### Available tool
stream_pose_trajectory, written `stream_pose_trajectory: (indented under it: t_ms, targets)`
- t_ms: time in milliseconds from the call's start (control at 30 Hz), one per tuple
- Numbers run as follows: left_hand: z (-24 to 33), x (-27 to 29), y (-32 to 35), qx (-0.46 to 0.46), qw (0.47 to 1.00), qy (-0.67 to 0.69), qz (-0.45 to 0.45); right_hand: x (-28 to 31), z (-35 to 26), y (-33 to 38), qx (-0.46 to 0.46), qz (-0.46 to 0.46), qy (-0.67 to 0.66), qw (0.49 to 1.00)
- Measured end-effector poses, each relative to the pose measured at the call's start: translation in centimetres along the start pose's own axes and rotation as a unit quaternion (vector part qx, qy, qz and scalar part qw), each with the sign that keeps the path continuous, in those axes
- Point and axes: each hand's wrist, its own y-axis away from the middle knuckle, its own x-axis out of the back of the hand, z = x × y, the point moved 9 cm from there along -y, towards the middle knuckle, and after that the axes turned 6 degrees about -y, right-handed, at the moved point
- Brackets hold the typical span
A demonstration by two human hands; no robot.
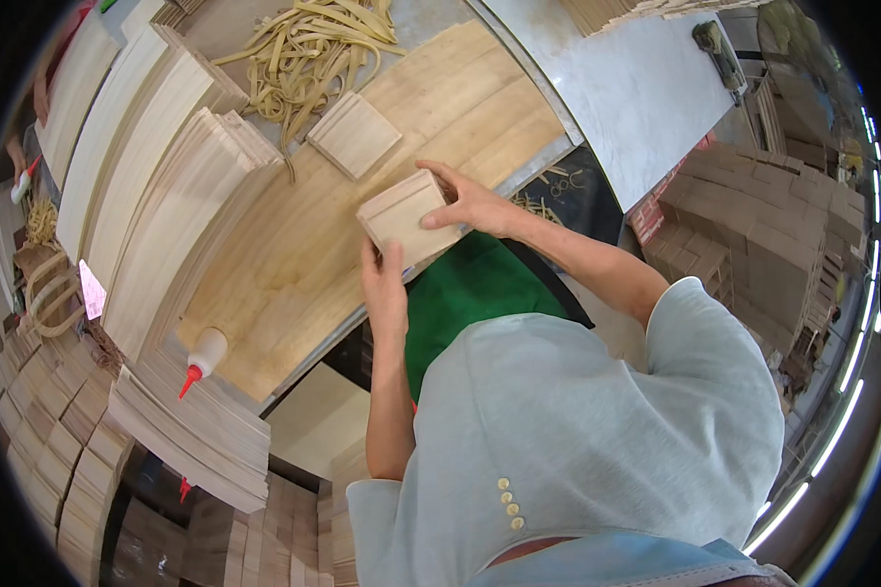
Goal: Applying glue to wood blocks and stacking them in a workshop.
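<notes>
A small square wooden box [401, 217] of pale wood is held between my two hands above the near edge of the workbench. My right hand [467, 203] grips its right side, with the thumb lying on the top face and the fingers round the far edge. Low on the left side, my left hand [386, 279] pinches the box's near corner between thumb and fingers. A second square wooden piece [354, 135] of similar shape lies flat on the wooden board [294, 245], just beyond the box.
Tall stacks of thin wooden slats [181, 186] line the left side. A glue bottle [208, 347] with a red nozzle lies near the board's left end. Tangled yellow bands [313, 49] are heaped at the back. Cardboard boxes [744, 225] are piled at right beyond a pale table [636, 88].
</notes>
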Motion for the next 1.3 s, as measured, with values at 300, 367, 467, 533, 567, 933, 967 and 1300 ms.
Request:
stream_pose_trajectory:
  t_ms: [300, 367, 467, 533, 567, 933, 967, 1300]
  targets:
    - [1.7, -1.1, -2.0, -0.084, 0.994, -0.034, 0.054, 0.7, -2.9, -0.6, -0.013, 0.056, 0.072, 0.996]
    - [2.2, -1.2, -2.8, -0.102, 0.992, -0.033, 0.069, 1.0, -3.6, -1.4, 0.000, 0.066, 0.070, 0.995]
    - [2.7, -0.9, -4.4, -0.132, 0.985, -0.063, 0.092, 1.5, -4.3, -3.2, 0.020, 0.082, 0.078, 0.993]
    - [2.9, -0.7, -5.6, -0.146, 0.981, -0.068, 0.105, 1.7, -4.9, -4.3, 0.015, 0.084, 0.082, 0.993]
    - [2.9, -0.7, -6.1, -0.148, 0.981, -0.057, 0.108, 1.7, -5.3, -4.8, 0.018, 0.084, 0.089, 0.992]
    - [4.4, -0.8, -8.0, -0.072, 0.992, -0.009, 0.101, 1.4, -6.2, -7.3, 0.003, 0.110, 0.135, 0.985]
    - [4.3, -0.8, -8.0, -0.071, 0.992, -0.010, 0.101, 1.3, -6.2, -7.2, 0.001, 0.110, 0.135, 0.985]
    - [3.6, -0.7, -7.5, -0.083, 0.988, -0.049, 0.118, 1.0, -6.4, -6.5, 0.015, 0.114, 0.221, 0.968]
